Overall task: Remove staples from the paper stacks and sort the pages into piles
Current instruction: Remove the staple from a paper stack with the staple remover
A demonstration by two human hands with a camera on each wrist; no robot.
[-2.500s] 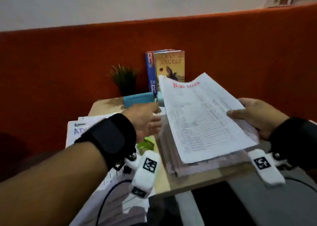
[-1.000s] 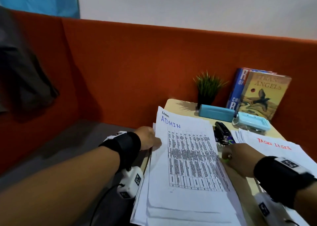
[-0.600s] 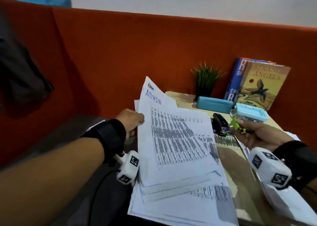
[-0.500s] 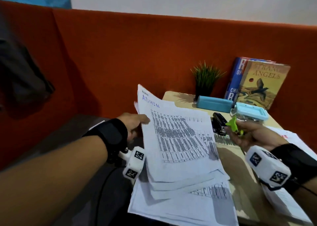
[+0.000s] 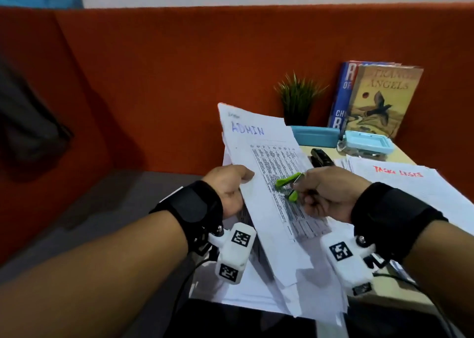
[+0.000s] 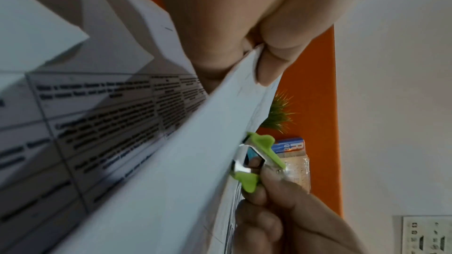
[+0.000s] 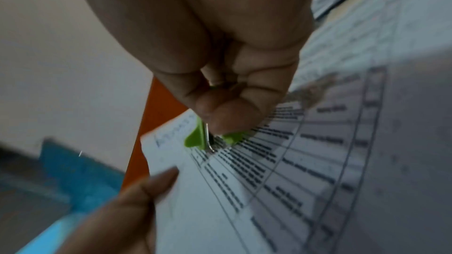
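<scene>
A stapled stack headed "ADMIN" (image 5: 259, 142) is raised off the table and tilted. My left hand (image 5: 228, 186) pinches its left edge, thumb on the top page; the left wrist view shows the same pinch (image 6: 264, 65). A green staple remover (image 5: 288, 185) with metal claws is gripped in my right hand (image 5: 323, 194) and held over the middle of the printed table. In the right wrist view the remover (image 7: 208, 139) sits just above the page (image 7: 269, 190). A second pile headed in red (image 5: 400, 183) lies flat at the right.
At the back of the small table stand a potted plant (image 5: 297, 99), two books (image 5: 377, 99), a blue case (image 5: 315, 136), a light blue box (image 5: 366, 145) and a black stapler (image 5: 322, 158). An orange partition (image 5: 179, 81) runs behind. More loose sheets (image 5: 256, 291) lie under the lifted stack.
My right hand picked the green remover up from the table and brought it left over the ADMIN stack. My left hand lifted and tilted that stack higher.
</scene>
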